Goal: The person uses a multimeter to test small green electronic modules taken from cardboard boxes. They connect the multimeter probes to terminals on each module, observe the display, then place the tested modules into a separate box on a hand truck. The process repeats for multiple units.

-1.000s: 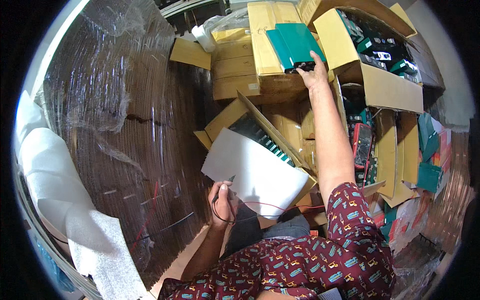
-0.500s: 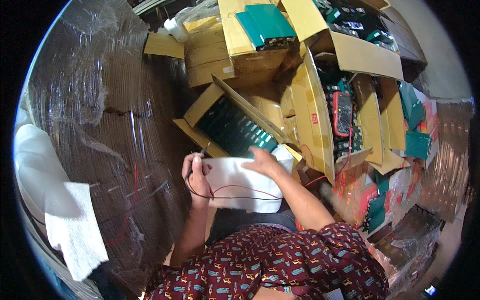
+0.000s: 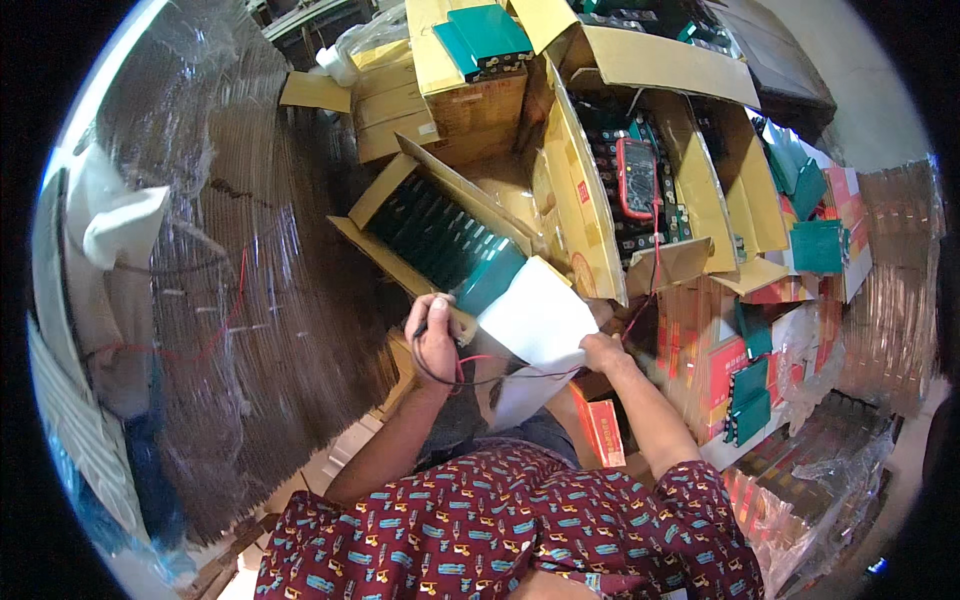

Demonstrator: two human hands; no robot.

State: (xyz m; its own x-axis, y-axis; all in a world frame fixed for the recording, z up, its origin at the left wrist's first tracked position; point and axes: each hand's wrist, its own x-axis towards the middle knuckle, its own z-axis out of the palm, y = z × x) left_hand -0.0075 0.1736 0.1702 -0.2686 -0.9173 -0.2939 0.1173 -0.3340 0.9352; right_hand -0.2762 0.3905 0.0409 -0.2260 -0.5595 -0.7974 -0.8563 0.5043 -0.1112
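My right hand (image 3: 603, 352) is closed on the edge of a white foam-like sheet (image 3: 540, 315), which lies tilted over the near right end of an open cardboard box. My left hand (image 3: 433, 338) is closed round a black test probe, mostly hidden in its fingers, beside the box's near edge. Black and red leads (image 3: 490, 378) loop from it below the sheet toward the right hand. In the box stand rows of dark green flat battery cells (image 3: 430, 235); a larger teal face (image 3: 492, 275) shows beside the sheet.
A red multimeter (image 3: 637, 178) lies on cells in another open carton (image 3: 590, 205) to the right. Teal cells (image 3: 485, 38) sit on a carton at the back. Film-wrapped stacked cardboard (image 3: 220, 380) fills the left. A small red-orange box (image 3: 603, 430) is by my right forearm.
My right hand has gone from spread on the sheet to gripping its edge, farther right. The sheet has turned and bent, baring the teal face. The whole view has shifted.
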